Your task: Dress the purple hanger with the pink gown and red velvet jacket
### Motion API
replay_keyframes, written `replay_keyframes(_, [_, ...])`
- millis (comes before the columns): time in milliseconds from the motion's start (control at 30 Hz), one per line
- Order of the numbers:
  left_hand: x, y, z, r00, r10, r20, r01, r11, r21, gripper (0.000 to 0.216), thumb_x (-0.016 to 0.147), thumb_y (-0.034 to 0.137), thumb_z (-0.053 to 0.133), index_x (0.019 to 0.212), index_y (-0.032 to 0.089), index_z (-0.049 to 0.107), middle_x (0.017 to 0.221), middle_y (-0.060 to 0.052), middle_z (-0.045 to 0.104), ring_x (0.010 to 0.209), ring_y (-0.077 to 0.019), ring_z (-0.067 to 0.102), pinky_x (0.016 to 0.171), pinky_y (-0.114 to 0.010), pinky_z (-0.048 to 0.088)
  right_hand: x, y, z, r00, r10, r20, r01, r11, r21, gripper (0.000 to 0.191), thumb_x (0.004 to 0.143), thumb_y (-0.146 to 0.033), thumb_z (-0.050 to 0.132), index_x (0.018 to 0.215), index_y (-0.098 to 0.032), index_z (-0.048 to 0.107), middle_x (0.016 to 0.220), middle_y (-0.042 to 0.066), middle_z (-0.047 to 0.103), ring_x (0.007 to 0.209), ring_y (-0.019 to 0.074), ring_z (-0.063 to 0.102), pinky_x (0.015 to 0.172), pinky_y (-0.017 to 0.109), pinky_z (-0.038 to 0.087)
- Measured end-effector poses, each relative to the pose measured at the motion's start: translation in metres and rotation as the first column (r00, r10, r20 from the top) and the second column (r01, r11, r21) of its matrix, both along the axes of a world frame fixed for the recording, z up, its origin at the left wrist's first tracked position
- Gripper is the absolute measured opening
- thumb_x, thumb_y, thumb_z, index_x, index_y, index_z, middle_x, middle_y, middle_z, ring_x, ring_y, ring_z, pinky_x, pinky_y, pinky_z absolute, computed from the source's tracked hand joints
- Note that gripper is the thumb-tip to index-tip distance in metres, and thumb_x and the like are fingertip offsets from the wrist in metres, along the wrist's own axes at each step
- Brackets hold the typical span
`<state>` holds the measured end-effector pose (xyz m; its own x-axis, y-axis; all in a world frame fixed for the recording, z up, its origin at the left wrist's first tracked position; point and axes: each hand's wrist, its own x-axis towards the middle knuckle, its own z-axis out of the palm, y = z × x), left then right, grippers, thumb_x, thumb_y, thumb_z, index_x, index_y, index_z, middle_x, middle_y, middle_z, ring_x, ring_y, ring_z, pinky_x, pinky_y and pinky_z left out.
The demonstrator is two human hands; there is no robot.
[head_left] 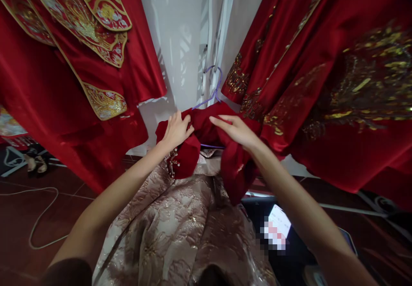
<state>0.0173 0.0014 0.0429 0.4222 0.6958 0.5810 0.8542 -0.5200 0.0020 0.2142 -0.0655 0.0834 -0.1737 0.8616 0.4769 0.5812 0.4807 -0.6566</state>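
Observation:
A dark red garment with a beaded edge [194,157] hangs on a purple hanger [219,80], whose lower bar shows below its collar area. My left hand [178,129] lies on the garment's left shoulder with its fingers spread. Over the right shoulder, my right hand [236,130] rests with fingers stretched towards the middle and the thumb a little apart. Parts of both hands' undersides are hidden, so any cloth beneath them is not visible. Below the red garment spreads a pinkish-gold brocade garment [183,217] with raised flowers.
Red embroidered garments hang at the left [106,75] and right [299,92]. A pale metal upright [209,32] stands behind the hanger. At lower right, a lit screen [281,219] shows beside my forearm. A white cable [41,211] lies on the dark red tiled floor [19,230].

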Motion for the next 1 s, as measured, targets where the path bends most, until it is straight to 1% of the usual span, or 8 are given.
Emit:
replay_keyframes(133, [-0.001, 0.000, -0.003, 0.997, -0.048, 0.065, 0.049, 0.999, -0.014, 0.021, 0.084, 0.031, 0.049, 0.098, 0.016, 0.053, 0.106, -0.015, 0.046, 0.104, -0.0304, 0.047, 0.087, -0.043, 0.038, -0.024, 0.010, -0.024, 0.997, -0.022, -0.068, 0.028, 0.995, 0.099, 0.040, 0.081, -0.054, 0.050, 0.065, -0.020, 0.039, 0.063, -0.003, 0.040, 0.060, 0.0108, 0.040, 0.061, 0.024, 0.035])
replay_keyframes(300, [-0.006, -0.011, -0.007, 0.966, -0.039, 0.255, 0.031, 0.999, 0.034, 0.016, 0.084, 0.031, 0.050, 0.092, 0.017, 0.053, 0.120, -0.016, 0.041, 0.114, -0.0307, 0.040, 0.093, -0.045, 0.035, -0.006, 0.020, -0.064, 0.970, -0.094, -0.226, 0.115, 0.990, 0.081, 0.034, 0.076, -0.047, 0.060, 0.085, -0.023, 0.038, 0.073, -0.004, 0.042, 0.060, 0.0106, 0.042, 0.059, 0.024, 0.036])
replay_keyframes(400, [-0.005, -0.020, -0.010, 0.927, -0.012, 0.376, 0.056, 0.993, -0.107, 0.020, 0.090, 0.035, 0.040, 0.095, 0.018, 0.049, 0.099, -0.012, 0.052, 0.097, -0.0257, 0.052, 0.085, -0.039, 0.039, -0.002, 0.017, -0.076, 0.966, -0.036, -0.257, 0.052, 0.997, 0.058, 0.030, 0.079, -0.045, 0.058, 0.083, -0.024, 0.036, 0.070, -0.005, 0.038, 0.058, 0.0102, 0.039, 0.058, 0.023, 0.036])
replay_keyframes(567, [0.016, -0.027, -0.015, 0.828, -0.099, 0.553, 0.347, 0.864, -0.364, 0.027, 0.092, 0.043, 0.033, 0.095, 0.020, 0.047, 0.063, 0.000, 0.048, 0.062, -0.0184, 0.054, 0.067, -0.030, 0.041, -0.016, 0.006, -0.066, 0.945, 0.156, -0.286, -0.163, 0.987, 0.000, 0.029, 0.079, -0.042, 0.059, 0.076, -0.022, 0.038, 0.072, -0.004, 0.039, 0.066, 0.0107, 0.043, 0.065, 0.024, 0.040])
replay_keyframes(667, [0.027, -0.029, -0.014, 0.700, -0.166, 0.695, 0.523, 0.781, -0.340, 0.034, 0.092, 0.047, 0.032, 0.084, 0.020, 0.051, 0.065, 0.000, 0.051, 0.065, -0.0160, 0.053, 0.070, -0.028, 0.041, -0.021, -0.001, -0.057, 0.896, 0.266, -0.354, -0.317, 0.944, -0.094, 0.024, 0.079, -0.039, 0.060, 0.078, -0.021, 0.043, 0.075, -0.003, 0.046, 0.071, 0.0112, 0.048, 0.071, 0.026, 0.043])
replay_keyframes(800, [0.023, -0.032, -0.015, 0.515, -0.136, 0.847, 0.665, 0.687, -0.294, 0.028, 0.091, 0.039, 0.036, 0.082, 0.018, 0.052, 0.068, 0.001, 0.053, 0.063, -0.0122, 0.051, 0.068, -0.026, 0.043, -0.014, -0.005, -0.058, 0.780, 0.304, -0.547, -0.473, 0.859, -0.197, 0.027, 0.074, -0.033, 0.066, 0.093, -0.022, 0.051, 0.088, 0.000, 0.055, 0.080, 0.0124, 0.055, 0.080, 0.029, 0.046])
replay_keyframes(900, [0.017, -0.038, -0.023, 0.443, -0.135, 0.886, 0.727, 0.633, -0.266, 0.013, 0.086, 0.027, 0.047, 0.094, 0.018, 0.051, 0.078, 0.001, 0.057, 0.074, -0.0112, 0.055, 0.076, -0.025, 0.044, -0.009, -0.005, -0.065, 0.729, 0.289, -0.620, -0.480, 0.862, -0.162, 0.028, 0.071, -0.029, 0.069, 0.095, -0.023, 0.055, 0.097, 0.001, 0.057, 0.091, 0.0138, 0.056, 0.090, 0.032, 0.044])
replay_keyframes(1000, [0.016, -0.043, -0.037, 0.408, -0.099, 0.907, 0.741, 0.617, -0.266, 0.024, 0.084, 0.026, 0.051, 0.105, 0.018, 0.044, 0.087, -0.001, 0.059, 0.083, -0.0116, 0.057, 0.082, -0.028, 0.044, -0.010, -0.005, -0.070, 0.751, 0.288, -0.594, -0.447, 0.884, -0.137, 0.025, 0.070, -0.030, 0.071, 0.090, -0.022, 0.058, 0.097, 0.001, 0.059, 0.097, 0.0154, 0.056, 0.094, 0.033, 0.043])
